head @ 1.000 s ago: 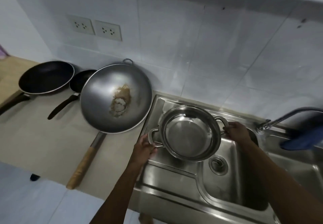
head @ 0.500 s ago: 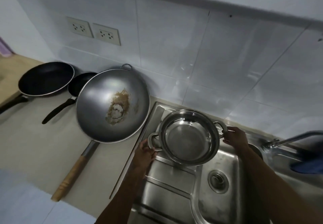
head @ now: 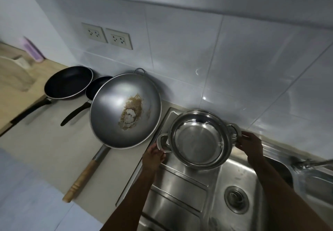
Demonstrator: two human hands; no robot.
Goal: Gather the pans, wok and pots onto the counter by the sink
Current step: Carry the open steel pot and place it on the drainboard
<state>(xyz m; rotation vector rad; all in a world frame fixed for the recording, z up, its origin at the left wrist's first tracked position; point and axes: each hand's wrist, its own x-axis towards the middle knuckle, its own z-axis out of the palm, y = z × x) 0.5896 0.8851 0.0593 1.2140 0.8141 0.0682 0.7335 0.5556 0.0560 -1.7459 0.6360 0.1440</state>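
Note:
I hold a shiny steel pot (head: 199, 141) by both loop handles, tilted toward me over the ridged drainboard (head: 173, 185) of the sink. My left hand (head: 153, 156) grips the left handle and my right hand (head: 249, 145) grips the right one. Left of the pot a grey wok (head: 115, 111) with a brown stain and a wooden handle leans against the tiled wall. Further left on the beige counter (head: 45, 151) lie a large black frying pan (head: 67, 82) and a small black pan (head: 95, 88) partly hidden behind the wok.
The sink basin with its drain (head: 236, 199) lies below my right arm, and a tap (head: 310, 162) sticks in from the right. Two wall sockets (head: 107, 36) sit above the pans. A pale rack (head: 14, 68) and a purple object (head: 32, 50) stand at the far left.
The pot has shifted a little left and toward the wall, held in both hands throughout. My view has swung left, so the tap sits nearer the right edge.

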